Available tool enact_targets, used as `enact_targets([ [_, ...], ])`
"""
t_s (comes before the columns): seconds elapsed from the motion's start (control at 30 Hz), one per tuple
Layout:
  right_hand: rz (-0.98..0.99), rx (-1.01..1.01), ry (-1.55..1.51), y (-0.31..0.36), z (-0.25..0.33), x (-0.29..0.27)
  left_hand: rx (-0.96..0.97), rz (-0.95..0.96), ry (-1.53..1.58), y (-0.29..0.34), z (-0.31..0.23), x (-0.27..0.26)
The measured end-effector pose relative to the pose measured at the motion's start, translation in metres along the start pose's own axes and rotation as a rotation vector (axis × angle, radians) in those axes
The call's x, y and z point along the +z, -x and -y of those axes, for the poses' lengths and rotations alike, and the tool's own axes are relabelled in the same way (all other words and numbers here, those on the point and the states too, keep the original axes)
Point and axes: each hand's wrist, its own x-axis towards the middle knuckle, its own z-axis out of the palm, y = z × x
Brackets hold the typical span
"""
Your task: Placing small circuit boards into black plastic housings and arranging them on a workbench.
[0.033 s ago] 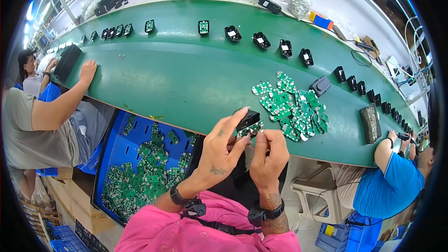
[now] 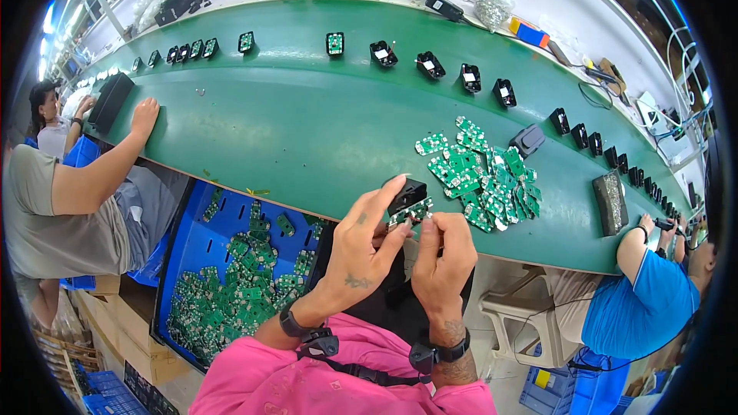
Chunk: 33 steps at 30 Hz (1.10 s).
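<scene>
My left hand (image 2: pixel 361 250) is closed around a small black plastic housing (image 2: pixel 408 194) at the table's front edge. A green circuit board (image 2: pixel 416 210) sits tilted at the housing's near side, against the left thumb and fingertips. My right hand (image 2: pixel 443 261) pinches at the board's right end; its fingertips hide whatever small part lies there. Just beyond and to the right, a loose heap of green circuit boards (image 2: pixel 492 180) lies on the table. Beside that heap rests a dark grey housing (image 2: pixel 527 141).
Black housings (image 2: pixel 430 66) stand in a row along the green table (image 2: pixel 292 119); some hold boards. A blue bin (image 2: pixel 197 219) full of boards is at my lower left. Co-workers sit left and right, a dark block (image 2: pixel 610 204) near the right one. A plastic stool (image 2: pixel 530 315) stands at right.
</scene>
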Motion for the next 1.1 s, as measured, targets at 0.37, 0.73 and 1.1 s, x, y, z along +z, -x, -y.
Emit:
enact_targets([
  [0.37, 0.383, -0.172, 0.250, -0.021, 0.016, -0.028, 0.116, 0.031, -0.186, 0.003, -0.008, -0.005],
  [0.73, 0.473, -0.138, 0.317, -0.026, 0.021, -0.037, 0.343, 0.004, -0.453, 0.003, -0.004, 0.000],
  [1.1, 0.546, 0.004, 0.121, -0.036, 0.020, -0.046, 0.323, 0.155, -0.502, 0.002, -0.009, -0.005],
])
